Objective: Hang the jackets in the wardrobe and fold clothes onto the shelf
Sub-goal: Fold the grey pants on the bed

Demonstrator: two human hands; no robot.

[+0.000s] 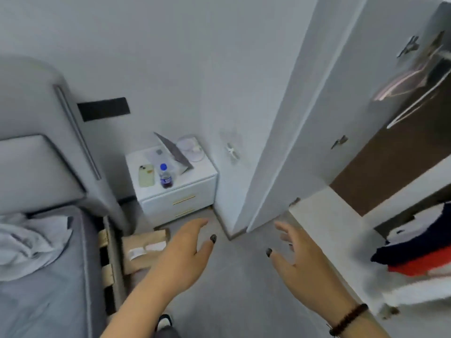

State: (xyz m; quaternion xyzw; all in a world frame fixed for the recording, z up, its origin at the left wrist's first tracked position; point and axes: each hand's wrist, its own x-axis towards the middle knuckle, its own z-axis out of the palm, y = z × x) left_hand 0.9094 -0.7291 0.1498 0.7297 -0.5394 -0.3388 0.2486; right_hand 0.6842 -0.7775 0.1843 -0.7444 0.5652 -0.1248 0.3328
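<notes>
The wardrobe [400,152] fills the right side of the frame, its door [288,132] swung open toward the middle. On its shelf [324,215] at the lower right lies one pile of clothes [415,254], navy, red and white, folded or bunched; the blur hides which, and how many pieces make it up. They look like soft knitwear, light and limp, likely to sag and slide unless lifted from beneath with flat palms or pinched at the shoulders. In the upper right at least two hangers [402,86] hang from the rail, pinkish and white, thin and stiff; a hook would be the natural place to take one.

The bed [44,276] occupies the lower left, and on it rests one crumpled pale garment [29,242], probably thin fabric that will drape and crease, best gathered at the collar or a seam. No jacket can be made out for certain.

Two hands reach forward at the bottom centre. The left hand [188,252] and the right hand [297,254] each show a slack grip, fingers spread apart and holding nothing; the right wrist wears one bead bracelet [349,318].

The single nightstand [170,181] at centre acts as a small counter carrying one bottle [165,175] and one phone [146,175].
</notes>
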